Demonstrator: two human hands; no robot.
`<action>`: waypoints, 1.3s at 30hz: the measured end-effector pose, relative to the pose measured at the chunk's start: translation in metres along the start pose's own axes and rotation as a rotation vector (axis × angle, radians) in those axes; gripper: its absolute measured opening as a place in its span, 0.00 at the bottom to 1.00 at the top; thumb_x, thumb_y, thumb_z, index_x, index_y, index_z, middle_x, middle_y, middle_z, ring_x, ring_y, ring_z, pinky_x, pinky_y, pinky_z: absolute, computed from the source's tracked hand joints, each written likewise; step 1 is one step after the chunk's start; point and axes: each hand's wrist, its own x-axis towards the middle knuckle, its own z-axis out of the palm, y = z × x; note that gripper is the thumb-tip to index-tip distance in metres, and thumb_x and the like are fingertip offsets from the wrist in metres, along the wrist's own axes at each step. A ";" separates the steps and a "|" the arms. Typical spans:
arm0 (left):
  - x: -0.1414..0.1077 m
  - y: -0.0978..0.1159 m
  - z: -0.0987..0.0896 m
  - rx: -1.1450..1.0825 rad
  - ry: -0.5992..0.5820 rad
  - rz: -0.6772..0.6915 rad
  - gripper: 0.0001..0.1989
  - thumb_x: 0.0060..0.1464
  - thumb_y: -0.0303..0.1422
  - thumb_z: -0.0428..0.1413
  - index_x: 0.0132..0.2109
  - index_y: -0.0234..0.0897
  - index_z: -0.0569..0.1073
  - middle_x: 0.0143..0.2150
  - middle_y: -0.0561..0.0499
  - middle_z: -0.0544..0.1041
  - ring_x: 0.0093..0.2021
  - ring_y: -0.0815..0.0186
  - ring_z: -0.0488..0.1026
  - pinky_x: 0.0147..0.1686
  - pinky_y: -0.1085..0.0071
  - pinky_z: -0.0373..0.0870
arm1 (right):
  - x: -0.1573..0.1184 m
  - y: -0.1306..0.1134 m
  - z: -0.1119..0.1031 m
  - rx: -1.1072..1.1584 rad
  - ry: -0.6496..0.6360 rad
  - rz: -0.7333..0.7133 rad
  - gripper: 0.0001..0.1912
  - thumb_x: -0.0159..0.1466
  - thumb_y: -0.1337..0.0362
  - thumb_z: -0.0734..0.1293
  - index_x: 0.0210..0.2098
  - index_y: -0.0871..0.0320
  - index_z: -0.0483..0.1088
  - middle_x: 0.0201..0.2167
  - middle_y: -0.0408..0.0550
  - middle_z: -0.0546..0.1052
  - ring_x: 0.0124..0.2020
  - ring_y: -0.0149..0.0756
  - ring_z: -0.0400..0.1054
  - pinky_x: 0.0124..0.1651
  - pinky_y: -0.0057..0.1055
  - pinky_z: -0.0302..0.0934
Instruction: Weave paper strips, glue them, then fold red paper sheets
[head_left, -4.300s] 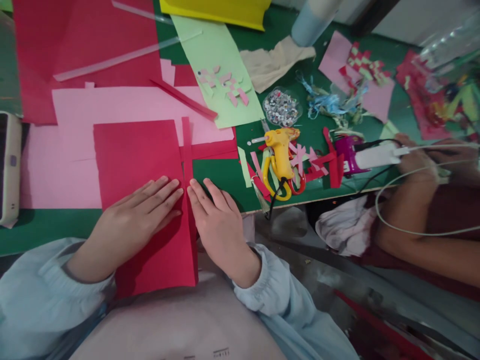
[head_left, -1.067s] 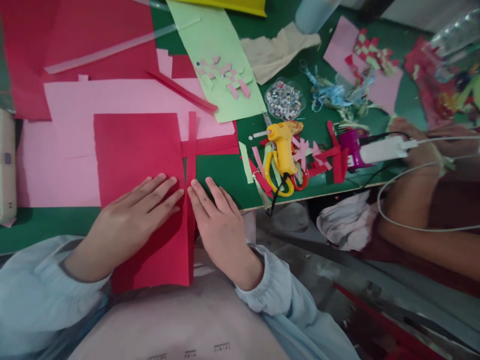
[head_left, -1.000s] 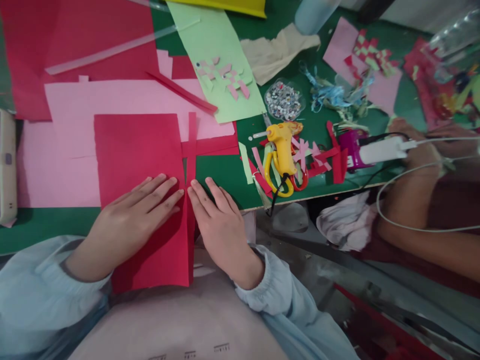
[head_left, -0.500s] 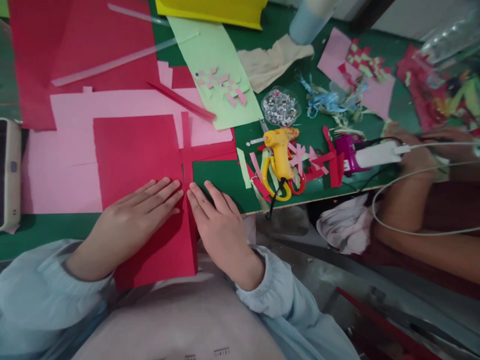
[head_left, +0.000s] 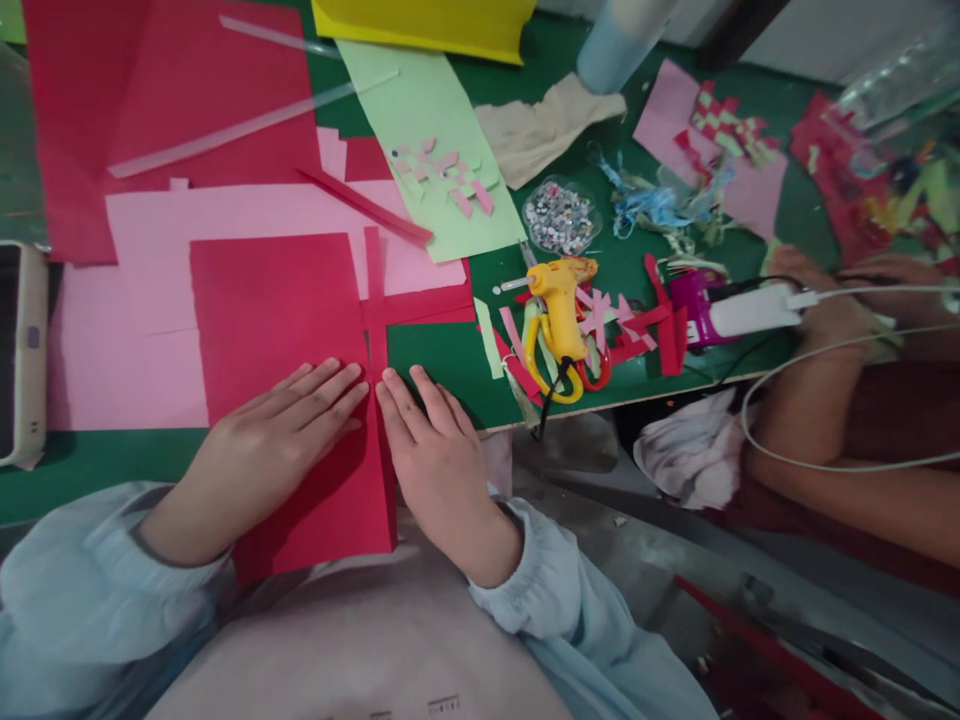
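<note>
A red paper sheet lies at the table's near edge, its lower part hanging over toward my body. My left hand rests flat on it, fingers stretched toward its right side. Along that side runs a narrow red paper strip, partly separated from the sheet by a slit. My right hand lies with extended fingers, its index fingertip on the strip's right edge. Neither hand grips anything. Under the red sheet is a larger pink paper sheet.
Right of my hands lie a yellow glue gun, yellow-handled scissors and paper scraps. Behind stand a dish of googly eyes and a light green sheet. A phone is at far left. Another person's arm is at right.
Both hands stay almost in the same place on the red paper. The whole view has shifted very slightly.
</note>
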 end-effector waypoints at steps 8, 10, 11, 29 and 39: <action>0.000 0.006 0.001 0.009 0.019 -0.026 0.27 0.67 0.28 0.46 0.71 0.40 0.57 0.67 0.42 0.67 0.68 0.53 0.62 0.65 0.50 0.66 | 0.001 0.001 -0.002 0.006 -0.024 0.001 0.24 0.72 0.71 0.57 0.66 0.63 0.64 0.69 0.50 0.61 0.68 0.47 0.60 0.65 0.41 0.63; 0.000 0.006 0.001 0.029 0.017 -0.016 0.27 0.67 0.28 0.45 0.71 0.40 0.55 0.67 0.42 0.67 0.68 0.52 0.62 0.65 0.50 0.67 | 0.001 0.001 -0.002 -0.007 -0.008 0.000 0.23 0.72 0.70 0.56 0.65 0.63 0.64 0.68 0.49 0.62 0.68 0.47 0.60 0.65 0.40 0.64; -0.001 0.006 0.001 0.044 0.015 -0.008 0.27 0.67 0.28 0.45 0.71 0.40 0.55 0.67 0.42 0.67 0.68 0.53 0.62 0.65 0.50 0.67 | 0.001 0.001 -0.001 -0.014 0.000 -0.001 0.23 0.72 0.70 0.55 0.65 0.63 0.64 0.68 0.48 0.63 0.67 0.47 0.60 0.65 0.40 0.64; 0.002 0.000 0.002 0.037 0.003 0.001 0.27 0.67 0.30 0.49 0.71 0.40 0.56 0.68 0.42 0.66 0.69 0.53 0.61 0.67 0.51 0.64 | -0.001 0.009 0.000 0.032 -0.002 -0.021 0.24 0.72 0.69 0.55 0.66 0.60 0.63 0.70 0.47 0.60 0.69 0.44 0.57 0.63 0.40 0.63; 0.009 -0.006 0.002 0.016 0.013 0.019 0.22 0.67 0.30 0.48 0.66 0.35 0.65 0.67 0.40 0.67 0.69 0.54 0.60 0.68 0.51 0.61 | 0.001 0.013 -0.002 0.007 -0.003 -0.050 0.24 0.72 0.71 0.55 0.65 0.61 0.64 0.70 0.48 0.61 0.68 0.46 0.58 0.61 0.41 0.65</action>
